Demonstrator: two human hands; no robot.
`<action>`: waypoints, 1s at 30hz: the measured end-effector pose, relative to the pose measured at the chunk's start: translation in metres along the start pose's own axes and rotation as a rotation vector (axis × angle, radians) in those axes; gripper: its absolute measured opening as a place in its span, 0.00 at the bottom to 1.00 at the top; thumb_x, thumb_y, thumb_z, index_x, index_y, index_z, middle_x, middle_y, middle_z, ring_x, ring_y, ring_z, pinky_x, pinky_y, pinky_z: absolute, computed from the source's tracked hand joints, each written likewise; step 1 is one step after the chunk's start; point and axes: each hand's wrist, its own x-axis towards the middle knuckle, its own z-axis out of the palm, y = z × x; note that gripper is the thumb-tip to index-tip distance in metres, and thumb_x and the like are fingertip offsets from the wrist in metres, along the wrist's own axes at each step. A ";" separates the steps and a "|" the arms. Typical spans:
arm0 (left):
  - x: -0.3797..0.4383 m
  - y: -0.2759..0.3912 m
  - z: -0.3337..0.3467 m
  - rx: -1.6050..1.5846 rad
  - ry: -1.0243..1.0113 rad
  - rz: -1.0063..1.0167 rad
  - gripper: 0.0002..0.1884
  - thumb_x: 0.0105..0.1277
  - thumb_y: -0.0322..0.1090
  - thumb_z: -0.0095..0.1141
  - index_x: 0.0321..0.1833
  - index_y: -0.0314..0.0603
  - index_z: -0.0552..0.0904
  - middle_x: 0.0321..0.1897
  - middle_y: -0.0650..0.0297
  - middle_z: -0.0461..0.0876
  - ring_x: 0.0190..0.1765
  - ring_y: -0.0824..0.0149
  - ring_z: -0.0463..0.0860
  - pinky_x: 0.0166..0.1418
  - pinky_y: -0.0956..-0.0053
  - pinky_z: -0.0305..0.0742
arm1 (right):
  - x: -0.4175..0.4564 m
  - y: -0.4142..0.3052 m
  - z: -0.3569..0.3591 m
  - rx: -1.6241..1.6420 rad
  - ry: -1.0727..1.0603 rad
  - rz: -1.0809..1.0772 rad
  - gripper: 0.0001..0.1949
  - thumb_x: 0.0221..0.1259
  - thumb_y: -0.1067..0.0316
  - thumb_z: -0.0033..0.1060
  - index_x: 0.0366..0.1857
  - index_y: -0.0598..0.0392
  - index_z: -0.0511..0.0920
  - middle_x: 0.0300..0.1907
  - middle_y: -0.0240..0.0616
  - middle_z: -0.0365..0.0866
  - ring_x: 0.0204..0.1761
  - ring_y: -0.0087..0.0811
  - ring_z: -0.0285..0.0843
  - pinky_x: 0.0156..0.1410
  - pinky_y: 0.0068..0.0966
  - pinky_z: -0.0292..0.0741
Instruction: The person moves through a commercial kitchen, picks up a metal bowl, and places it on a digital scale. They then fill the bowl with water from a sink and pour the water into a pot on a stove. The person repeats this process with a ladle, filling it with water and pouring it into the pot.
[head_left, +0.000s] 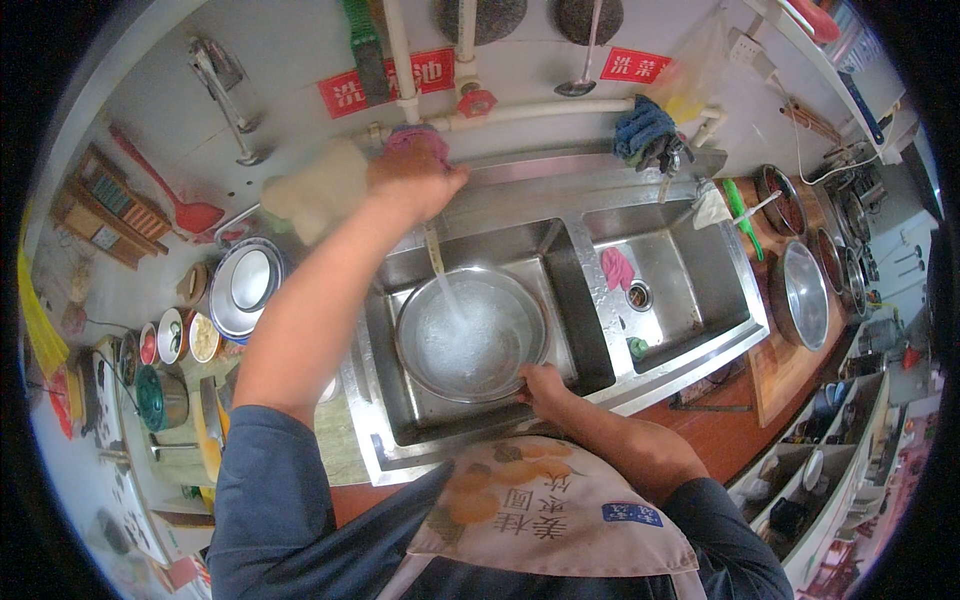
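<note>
My left hand (424, 184) is stretched over the back of the left sink, at the pink cloth (421, 139) wrapped by the tap; its fingers are blurred and partly hidden. Below it, water runs from the tap spout (433, 251) into a round metal basin (420, 360) standing in the left sink (581, 330). The water in the basin is churned and bubbly. My right hand (538, 386) grips the basin's near right rim, thumb and fingers closed on it.
In the right sink (679, 270) lie a pink cloth (617, 268) and a green scrubber (637, 346) near the drain. Bowls of food (204, 337) and a cleaver (211, 409) are at left. A metal bowl (802, 296) stands on the wooden counter at right. Ladles hang on the wall.
</note>
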 end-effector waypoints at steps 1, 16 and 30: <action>-0.001 0.000 0.000 -0.006 -0.002 -0.012 0.25 0.60 0.59 0.50 0.48 0.47 0.79 0.48 0.57 0.80 0.53 0.57 0.78 0.52 0.62 0.75 | 0.000 0.000 0.000 -0.004 -0.019 -0.004 0.13 0.52 0.67 0.57 0.40 0.59 0.73 0.34 0.38 0.77 0.32 0.33 0.75 0.29 0.30 0.74; 0.007 -0.008 0.016 -0.038 0.079 0.015 0.24 0.59 0.56 0.54 0.46 0.43 0.78 0.48 0.56 0.78 0.52 0.55 0.78 0.54 0.62 0.73 | -0.010 -0.004 0.003 0.056 0.000 -0.023 0.10 0.51 0.67 0.57 0.35 0.55 0.71 0.29 0.37 0.73 0.30 0.32 0.73 0.31 0.29 0.73; 0.005 -0.003 0.007 0.034 -0.016 0.000 0.30 0.63 0.65 0.42 0.51 0.46 0.76 0.51 0.54 0.77 0.52 0.51 0.78 0.52 0.57 0.73 | 0.002 0.001 0.003 0.004 0.049 0.008 0.10 0.59 0.65 0.52 0.41 0.56 0.71 0.31 0.37 0.74 0.30 0.32 0.72 0.26 0.30 0.70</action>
